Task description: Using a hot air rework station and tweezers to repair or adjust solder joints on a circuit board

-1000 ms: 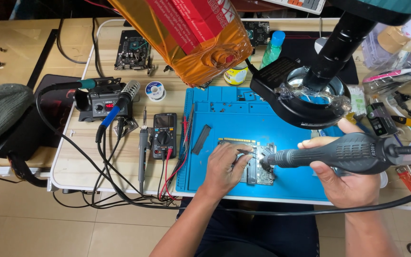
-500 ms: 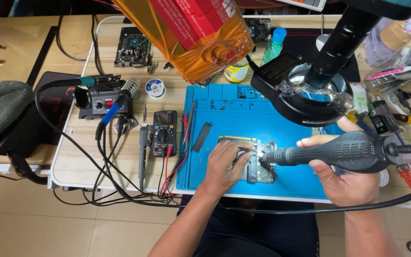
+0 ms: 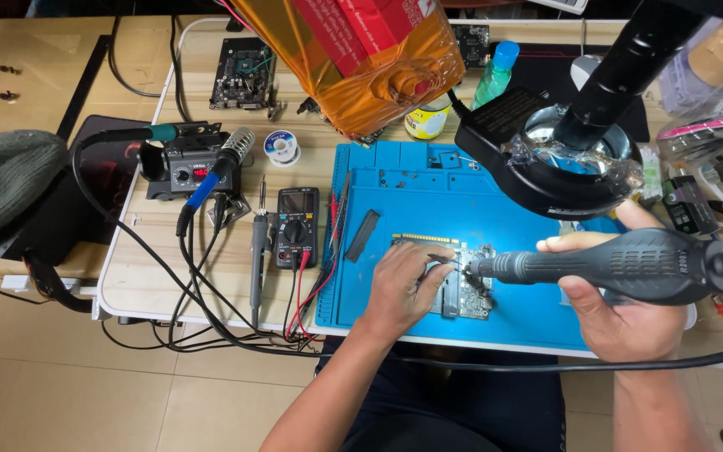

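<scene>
A small circuit board (image 3: 465, 285) lies on the blue work mat (image 3: 416, 209). My left hand (image 3: 399, 289) rests on the board's left side and pinches thin tweezers (image 3: 445, 260) whose tips point at the board. In my right hand (image 3: 621, 305) is a thick grey hot-air handle (image 3: 621, 266), lying level, with its nozzle aimed left just above the board beside the tweezers' tips. The handle's black cable runs off along the table's front edge.
A black ring-light microscope head (image 3: 566, 163) hangs over the mat's right part. Left of the mat lie a multimeter (image 3: 298, 226), a soldering iron (image 3: 258, 251) and a soldering station (image 3: 186, 163). An orange-wrapped box (image 3: 361, 59) hangs above. Tools crowd the right edge.
The view has drifted slightly. Both hands stay on the board, with the nozzle and the tweezers in nearly the same place.
</scene>
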